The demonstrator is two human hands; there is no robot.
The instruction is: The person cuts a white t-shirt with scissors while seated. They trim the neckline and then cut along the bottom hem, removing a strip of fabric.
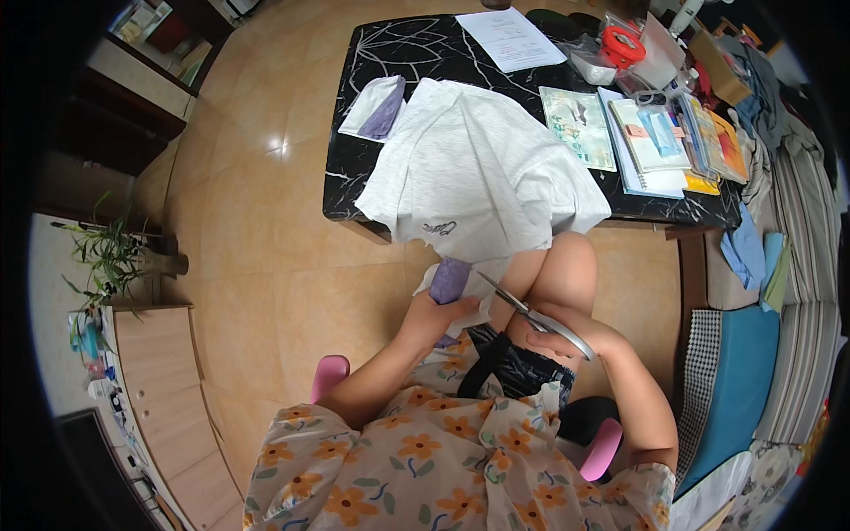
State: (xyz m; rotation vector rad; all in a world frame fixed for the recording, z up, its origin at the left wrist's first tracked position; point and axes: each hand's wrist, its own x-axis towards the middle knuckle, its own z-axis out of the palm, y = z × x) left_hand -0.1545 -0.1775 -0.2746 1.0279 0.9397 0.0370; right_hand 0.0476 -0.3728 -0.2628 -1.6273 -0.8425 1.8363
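Note:
My left hand (435,315) grips a strip of purple cloth (451,279) together with a piece of pale grey cloth (481,285), over my lap. In my right hand (561,332) is a pair of metal scissors (531,315), its blades pointing up and left toward the cloth. The tips appear slightly parted, just right of the purple strip. A large light grey knit fabric (478,159) with dark lettering spreads over the table and hangs past its front edge. Left of it lies a folded white cloth (368,106) with a purple piece (385,113) on top.
The black marble-patterned table (352,176) carries a printed sheet (511,40), a patterned booklet (578,126), notebooks (647,136) and a red round container (623,48). A sofa (737,378) stands right, a wooden cabinet (166,391) and potted plant (109,255) left. Pink chair armrests (330,377) flank me.

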